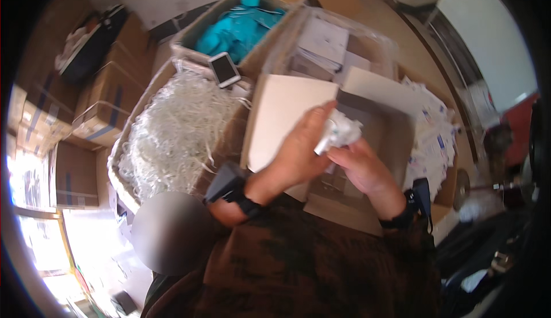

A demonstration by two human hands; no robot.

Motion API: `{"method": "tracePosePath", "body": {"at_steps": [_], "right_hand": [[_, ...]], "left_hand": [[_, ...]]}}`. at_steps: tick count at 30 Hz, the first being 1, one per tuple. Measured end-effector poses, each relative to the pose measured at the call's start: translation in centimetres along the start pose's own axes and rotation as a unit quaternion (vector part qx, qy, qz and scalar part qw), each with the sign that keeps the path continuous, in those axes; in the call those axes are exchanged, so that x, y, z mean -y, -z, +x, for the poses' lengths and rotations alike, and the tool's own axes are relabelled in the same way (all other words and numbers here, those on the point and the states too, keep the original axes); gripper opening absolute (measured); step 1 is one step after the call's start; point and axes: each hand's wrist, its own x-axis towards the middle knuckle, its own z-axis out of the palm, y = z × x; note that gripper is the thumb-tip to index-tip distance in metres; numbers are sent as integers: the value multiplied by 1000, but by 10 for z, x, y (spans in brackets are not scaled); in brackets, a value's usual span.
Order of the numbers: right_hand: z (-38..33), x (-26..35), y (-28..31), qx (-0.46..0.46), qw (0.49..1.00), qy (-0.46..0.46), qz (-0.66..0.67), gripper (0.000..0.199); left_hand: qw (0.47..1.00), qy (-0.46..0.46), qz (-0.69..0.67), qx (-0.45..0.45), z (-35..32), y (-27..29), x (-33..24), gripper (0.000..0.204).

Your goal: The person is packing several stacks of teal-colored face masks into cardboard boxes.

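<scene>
Over an open cardboard box (376, 103) with raised flaps, I hold a small crumpled white bundle (342, 130). It looks like thin paper or plastic; what is inside, if anything, cannot be seen. My left hand (295, 146) presses its left side, the fingers close together and pointing up and away. My right hand (364, 166) is closed round its lower right side, with the thumb toward the left hand. Dim pale shapes lie at the bottom of the box, partly hidden by my hands.
To the left stands a bin of shredded white strips (172, 134). A white phone (224, 69) rests on its far edge, near a box holding turquoise plastic (238, 28). Flat printed packets (433, 137) fill a carton on the right. White folded sheets (322, 39) lie beyond.
</scene>
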Motion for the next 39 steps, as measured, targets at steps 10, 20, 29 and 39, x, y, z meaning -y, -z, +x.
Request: {"method": "tracePosePath", "body": {"at_steps": [10, 20, 29, 39], "right_hand": [[-2, 18, -12, 159, 934, 143, -286, 59], [-28, 51, 33, 41, 897, 79, -432, 20], [-3, -18, 44, 209, 691, -105, -684, 32], [31, -89, 43, 199, 644, -191, -713, 42]], "left_hand": [[978, -69, 155, -119, 8, 43, 4, 52], [907, 13, -63, -416, -84, 295, 46, 30], [854, 261, 403, -199, -179, 374, 158, 77], [919, 220, 117, -306, -110, 252, 114, 32]]}}
